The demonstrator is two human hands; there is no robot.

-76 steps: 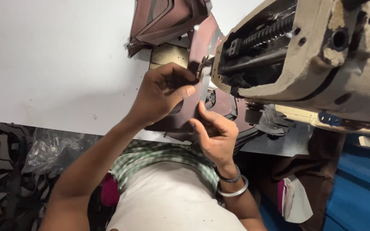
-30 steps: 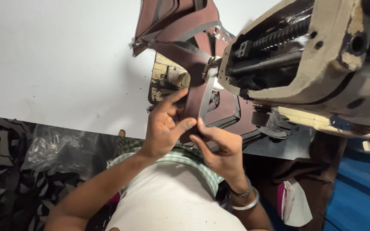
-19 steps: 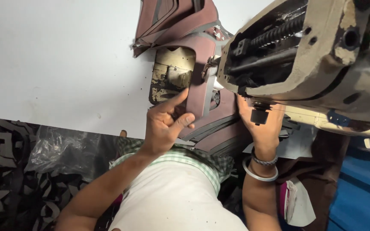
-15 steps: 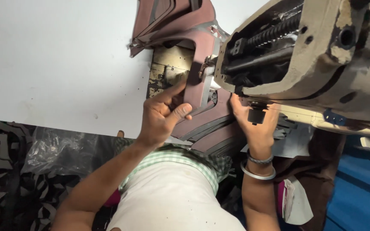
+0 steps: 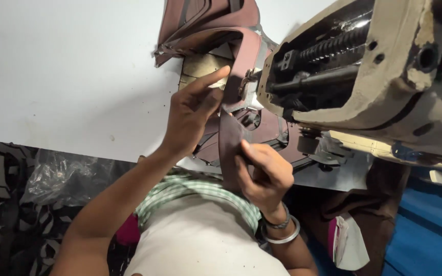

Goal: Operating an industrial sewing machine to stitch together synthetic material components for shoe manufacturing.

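A long brown leather strap (image 5: 229, 134) runs from under the head of a worn beige sewing machine (image 5: 384, 76) down toward my body. My left hand (image 5: 194, 110) pinches the strap's upper part right beside the needle area, index finger stretched along it. My right hand (image 5: 264, 175), with bangles on its wrist, grips the lower stretch of the strap between thumb and fingers. The strap curves up and over into a folded brown leather piece (image 5: 205, 20) behind the needle.
The white table top (image 5: 67, 66) spreads to the left. A grey metal plate (image 5: 328, 176) lies under the machine. Crumpled clear plastic (image 5: 60, 176) and patterned black scraps sit at lower left. A blue surface (image 5: 431, 230) is at lower right.
My right hand left the black part under the machine head and came back down onto the strap. My left hand moved up along the strap toward the needle.
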